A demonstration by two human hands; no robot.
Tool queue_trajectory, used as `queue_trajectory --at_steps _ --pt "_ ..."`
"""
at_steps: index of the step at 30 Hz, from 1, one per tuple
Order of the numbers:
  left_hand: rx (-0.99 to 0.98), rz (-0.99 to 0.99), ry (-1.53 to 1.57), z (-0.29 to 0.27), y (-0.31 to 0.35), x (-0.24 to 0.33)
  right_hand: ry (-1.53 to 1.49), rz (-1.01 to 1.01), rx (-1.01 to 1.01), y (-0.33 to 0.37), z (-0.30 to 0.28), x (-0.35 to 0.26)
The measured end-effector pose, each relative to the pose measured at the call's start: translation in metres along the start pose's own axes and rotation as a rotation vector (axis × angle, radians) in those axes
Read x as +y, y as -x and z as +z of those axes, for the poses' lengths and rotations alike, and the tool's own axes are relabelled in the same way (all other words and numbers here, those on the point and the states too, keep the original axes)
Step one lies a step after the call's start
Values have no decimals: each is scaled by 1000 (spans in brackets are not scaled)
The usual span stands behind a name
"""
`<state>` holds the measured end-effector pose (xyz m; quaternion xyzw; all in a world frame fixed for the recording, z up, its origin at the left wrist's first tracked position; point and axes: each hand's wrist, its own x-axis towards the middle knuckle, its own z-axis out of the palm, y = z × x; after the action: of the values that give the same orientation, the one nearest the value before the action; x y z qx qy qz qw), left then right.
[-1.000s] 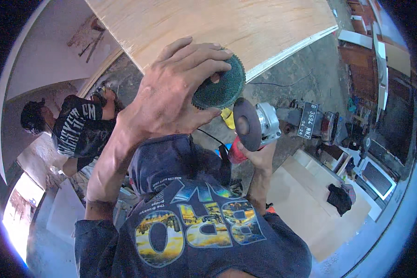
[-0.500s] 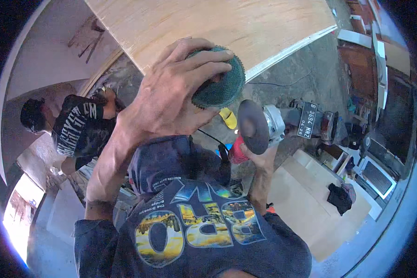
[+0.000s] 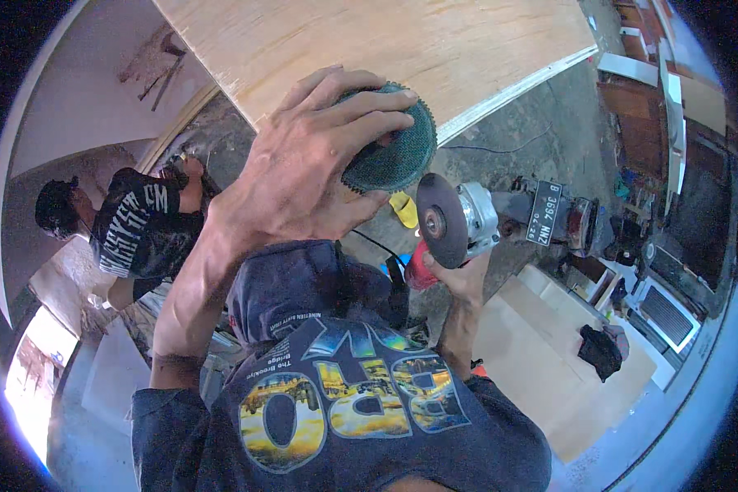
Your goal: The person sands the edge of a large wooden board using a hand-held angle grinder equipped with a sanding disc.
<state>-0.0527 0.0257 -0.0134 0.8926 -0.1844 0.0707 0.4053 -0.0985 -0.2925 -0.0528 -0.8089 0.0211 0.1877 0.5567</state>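
My left hand [image 3: 316, 143] is closed on a round, dark green mesh-textured disc [image 3: 402, 156] with a toothed rim. Its fingers lie across the disc's face and the thumb is at the lower edge. My right hand [image 3: 461, 283] grips an angle grinder [image 3: 481, 215] by its red body, the metal head pointing up. A dark round disc [image 3: 447, 238] is mounted on it, and the hub at its middle shows. The two discs are close together but apart. Beyond my left hand, a plywood board [image 3: 369, 41] spans the top of the view.
A person in a dark shirt and cap [image 3: 143, 217] bends at the left. At the right stand a motorcycle [image 3: 578, 221] and a pale panel [image 3: 549, 361] with a black cloth [image 3: 600, 353] on it. A yellow object [image 3: 403, 209] and a cable [image 3: 492, 150] lie on the floor.
The grinder has tilted slightly, so the hub of its disc now shows clearly. My left hand and the green disc have hardly moved.
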Motion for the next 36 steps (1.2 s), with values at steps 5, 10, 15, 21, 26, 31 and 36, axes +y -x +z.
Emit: queue_trajectory --at_steps 5,10,15,21,26,31,36 --pt "8 3 -5 1 0 1 -153 -38 -27 -5 2 0" --pt "-10 -7 0 -3 1 4 -123 -99 -7 -1 1 6" --pt "4 -9 -3 -1 1 4 -124 -10 -22 -1 1 2" --pt "16 -6 6 -1 1 3 -171 -55 -49 -3 0 5" --pt "16 14 5 1 1 1 -123 -29 -31 -3 1 -3" --pt "14 0 -13 -1 2 2 -74 -51 -27 -4 2 1" --pt "9 -4 4 -2 1 3 -25 -164 -62 -8 1 8"
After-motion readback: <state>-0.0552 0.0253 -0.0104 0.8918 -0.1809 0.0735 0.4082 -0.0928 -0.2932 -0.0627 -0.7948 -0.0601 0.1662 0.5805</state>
